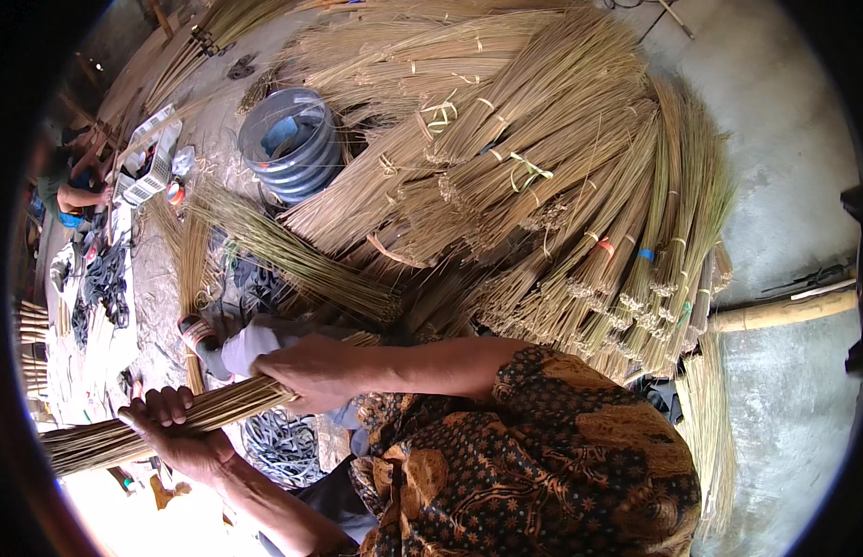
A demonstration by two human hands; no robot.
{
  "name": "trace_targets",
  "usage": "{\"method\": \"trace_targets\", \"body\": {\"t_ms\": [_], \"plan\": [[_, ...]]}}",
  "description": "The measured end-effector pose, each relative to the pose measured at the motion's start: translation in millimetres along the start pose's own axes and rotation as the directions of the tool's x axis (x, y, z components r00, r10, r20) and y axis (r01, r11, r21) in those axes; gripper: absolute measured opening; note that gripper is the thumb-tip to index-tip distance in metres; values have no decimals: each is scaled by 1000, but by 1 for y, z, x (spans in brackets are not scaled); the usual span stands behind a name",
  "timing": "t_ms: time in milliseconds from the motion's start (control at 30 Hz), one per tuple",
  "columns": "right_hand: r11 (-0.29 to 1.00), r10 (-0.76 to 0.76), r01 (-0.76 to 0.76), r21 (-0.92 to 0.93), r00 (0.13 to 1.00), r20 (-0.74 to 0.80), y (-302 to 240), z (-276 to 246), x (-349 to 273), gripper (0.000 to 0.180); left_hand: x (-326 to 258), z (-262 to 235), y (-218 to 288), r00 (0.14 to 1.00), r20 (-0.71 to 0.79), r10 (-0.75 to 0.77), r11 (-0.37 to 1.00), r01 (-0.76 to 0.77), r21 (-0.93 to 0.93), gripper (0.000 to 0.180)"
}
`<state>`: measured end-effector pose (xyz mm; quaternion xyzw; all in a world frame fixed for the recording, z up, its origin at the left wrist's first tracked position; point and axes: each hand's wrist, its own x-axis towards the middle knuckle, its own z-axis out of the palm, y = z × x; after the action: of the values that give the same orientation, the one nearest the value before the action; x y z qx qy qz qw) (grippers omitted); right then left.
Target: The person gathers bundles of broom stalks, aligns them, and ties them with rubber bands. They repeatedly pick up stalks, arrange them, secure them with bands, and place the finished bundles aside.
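Bundle of thin dry stems [232, 402] lies slantwise between the person's hands, the fingers of the left hand [183, 443] clamped around it and those of the right hand [315, 369] closed on it farther along. The spaced grip probably keeps the loose lengths in line and stops them fanning out. Beyond the fingers, a pile of tied sheaves [543, 139] has most cut ends toward the person, perhaps for easy picking; a ribbed grey bucket [306, 181] stands beside it. Below the right fingers lies a tangle of dark strips [281, 450]. The held stems look straight, tan-brown and darker-streaked, with no tie showing, and run past the left fingers toward the rim of view.
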<state>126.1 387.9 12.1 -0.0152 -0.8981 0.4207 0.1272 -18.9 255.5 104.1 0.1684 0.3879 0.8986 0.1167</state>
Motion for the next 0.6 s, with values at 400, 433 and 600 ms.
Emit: {"method": "trace_targets", "body": {"t_ms": [400,433,600], "plan": [[928,40,98,359,933,-358,-52,-35,56,37,-1,13,17,919,393,-12,790,-232,568,105],[878,37,187,441,891,-452,-51,-39,64,35,-3,9,22,899,428,-98,721,-232,653,106],[802,23,357,479,783,-622,-50,-41,86,33,-18,-18,-12,778,336,-530,572,36,819,97]]}}
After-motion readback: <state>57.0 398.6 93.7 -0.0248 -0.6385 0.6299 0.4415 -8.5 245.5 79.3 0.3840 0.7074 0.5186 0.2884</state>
